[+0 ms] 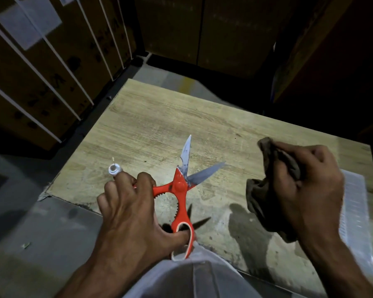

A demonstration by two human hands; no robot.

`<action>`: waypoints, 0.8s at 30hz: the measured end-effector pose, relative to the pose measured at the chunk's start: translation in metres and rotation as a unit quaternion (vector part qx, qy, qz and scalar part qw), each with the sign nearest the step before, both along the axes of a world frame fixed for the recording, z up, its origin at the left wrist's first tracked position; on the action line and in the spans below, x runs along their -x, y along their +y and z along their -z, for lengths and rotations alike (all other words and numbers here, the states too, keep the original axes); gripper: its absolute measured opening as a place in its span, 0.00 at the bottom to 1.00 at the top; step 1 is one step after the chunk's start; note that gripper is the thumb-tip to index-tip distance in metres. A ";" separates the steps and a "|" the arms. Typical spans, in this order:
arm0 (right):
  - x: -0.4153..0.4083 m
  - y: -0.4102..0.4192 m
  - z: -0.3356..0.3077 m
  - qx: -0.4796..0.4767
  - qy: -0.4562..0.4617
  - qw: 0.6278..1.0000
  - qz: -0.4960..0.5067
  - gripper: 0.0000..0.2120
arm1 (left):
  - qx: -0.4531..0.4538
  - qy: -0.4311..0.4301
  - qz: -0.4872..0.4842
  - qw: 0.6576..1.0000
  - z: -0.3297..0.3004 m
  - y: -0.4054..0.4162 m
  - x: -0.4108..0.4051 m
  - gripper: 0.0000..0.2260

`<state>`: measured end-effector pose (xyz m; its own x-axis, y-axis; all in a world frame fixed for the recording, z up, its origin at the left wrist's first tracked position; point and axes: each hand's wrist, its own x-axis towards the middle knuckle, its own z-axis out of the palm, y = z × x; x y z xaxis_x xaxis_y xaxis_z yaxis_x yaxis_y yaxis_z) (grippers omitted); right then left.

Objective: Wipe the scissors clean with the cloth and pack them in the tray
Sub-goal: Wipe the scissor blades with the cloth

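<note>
Holding the red kitchen scissors (182, 188) above the near part of the wooden table (151, 123), the left hand (129, 209) is curling its thumb through 1 handle loop and its fingers around the other handle, so the 2 blades are standing wide apart and pointing away. The right hand (306, 190) is squeezing a bunched brown cloth (256, 194) just beside the blades, not touching them. The scissors are looking stiff and fairly light, and the blades are looking sharp and smeared, maybe slippery, so the plastic handles are the safe place to hold while the soft cloth is rubbing along the flat sides. A clear plastic tray (355, 214) is lying on the table at the right, partly behind the right hand. A small white cap-like thing (114, 168) is sitting near the left fingers. Dark marks are showing on the cardboard boxes (41, 82) at the left, but they are too blurry to read.
</note>
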<state>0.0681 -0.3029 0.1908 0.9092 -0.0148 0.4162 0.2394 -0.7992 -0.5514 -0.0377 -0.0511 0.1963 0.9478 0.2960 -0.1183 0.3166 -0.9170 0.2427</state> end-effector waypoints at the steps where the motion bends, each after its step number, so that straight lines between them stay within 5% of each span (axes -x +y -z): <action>1: 0.010 0.006 -0.006 -0.019 -0.015 0.999 -0.026 0.15 | 0.001 0.006 -0.001 1.000 0.000 0.000 -0.001 0.40; 8: 0.060 0.069 0.011 0.055 0.000 0.968 -0.247 0.19 | 0.030 -0.007 0.005 1.000 -0.006 -0.001 -0.005 0.35; 24: 0.043 0.056 0.015 0.126 -0.010 0.981 -0.144 0.17 | 0.019 0.012 0.002 1.000 -0.001 0.006 0.009 0.38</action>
<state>0.0255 -0.2466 0.1762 0.8521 0.3478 0.3912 0.4843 -0.8073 -0.3371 -0.0469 -0.0448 0.1971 0.9457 0.2872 -0.1521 0.3192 -0.9087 0.2690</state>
